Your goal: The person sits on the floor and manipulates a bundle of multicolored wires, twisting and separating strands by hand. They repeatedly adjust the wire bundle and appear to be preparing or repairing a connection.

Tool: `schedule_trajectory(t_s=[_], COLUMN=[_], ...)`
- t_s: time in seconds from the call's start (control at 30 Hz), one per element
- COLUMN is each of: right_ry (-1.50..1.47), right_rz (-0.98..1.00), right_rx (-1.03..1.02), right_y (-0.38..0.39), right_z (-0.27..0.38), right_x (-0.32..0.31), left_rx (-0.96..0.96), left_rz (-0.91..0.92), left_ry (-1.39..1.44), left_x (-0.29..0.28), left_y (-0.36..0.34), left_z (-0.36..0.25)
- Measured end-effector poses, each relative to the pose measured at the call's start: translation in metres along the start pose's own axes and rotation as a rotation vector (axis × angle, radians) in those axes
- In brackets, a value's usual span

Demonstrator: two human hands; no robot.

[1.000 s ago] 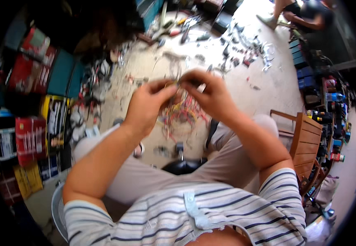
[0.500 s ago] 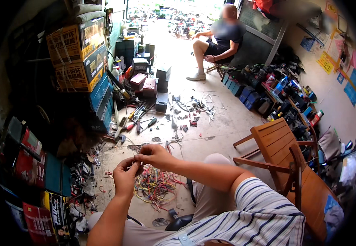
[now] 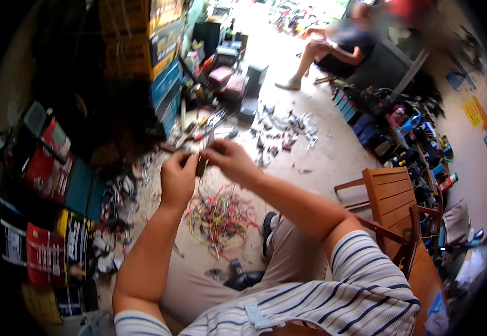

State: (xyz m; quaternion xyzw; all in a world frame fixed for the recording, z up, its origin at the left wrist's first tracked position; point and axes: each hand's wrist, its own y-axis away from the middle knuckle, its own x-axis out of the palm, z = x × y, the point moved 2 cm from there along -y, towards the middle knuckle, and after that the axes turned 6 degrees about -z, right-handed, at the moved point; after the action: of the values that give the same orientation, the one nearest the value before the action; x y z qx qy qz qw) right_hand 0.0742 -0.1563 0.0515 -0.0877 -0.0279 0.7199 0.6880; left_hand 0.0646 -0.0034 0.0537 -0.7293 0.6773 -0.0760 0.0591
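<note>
My left hand (image 3: 177, 176) and my right hand (image 3: 231, 161) are raised close together in front of me, fingertips pinched and almost meeting. Between them hangs a small dark brownish piece (image 3: 201, 167), flat and narrow; blur hides what kind of part it is. Both hands' fingers are at it. Below, on the floor, lies a tangled heap of red, yellow, green and black wires (image 3: 221, 215), which neither hand touches.
Screwdrivers and other tools (image 3: 212, 119) lie beyond my hands, with scraps (image 3: 288, 129) to their right. Stacked boxes (image 3: 137, 56) and scattered parts line the left. A wooden chair (image 3: 392, 193) stands at right. A seated person (image 3: 338, 53) is near the doorway.
My view has shifted, so the surroundings sit differently. My hands are farther out, forearms more stretched, and the dark piece between the fingers now shows more plainly.
</note>
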Motion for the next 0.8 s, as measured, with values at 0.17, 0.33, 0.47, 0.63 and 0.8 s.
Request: schedule_trajectory(t_s=[0.17, 0.33, 0.47, 0.63, 0.8], right_ry=[-0.134, -0.226, -0.143, -0.088, -0.111], right_rz=[0.001, -0.037, -0.052, -0.083, -0.015], right_rx=[0.031, 0.146, 0.127, 0.235, 0.306], right_y=[-0.006, -0.008, -0.01, -0.001, 0.004], right_z=[-0.003, 0.002, -0.009, -0.013, -0.01], right_x=[-0.003, -0.002, -0.008, -0.022, -0.019], left_rx=[-0.261, -0.442, -0.455, -0.515, -0.544], left_rz=[0.031, 0.027, -0.117, -0.026, 0.14], left_ry=[0.191, 0.392, 0.439, 0.323, 0.252], left_x=[0.01, 0.01, 0.002, 0.0, 0.012], left_y=[-0.008, -0.016, -0.019, -0.016, 0.01], left_z=[0.006, 0.008, 0.018, 0.007, 0.008])
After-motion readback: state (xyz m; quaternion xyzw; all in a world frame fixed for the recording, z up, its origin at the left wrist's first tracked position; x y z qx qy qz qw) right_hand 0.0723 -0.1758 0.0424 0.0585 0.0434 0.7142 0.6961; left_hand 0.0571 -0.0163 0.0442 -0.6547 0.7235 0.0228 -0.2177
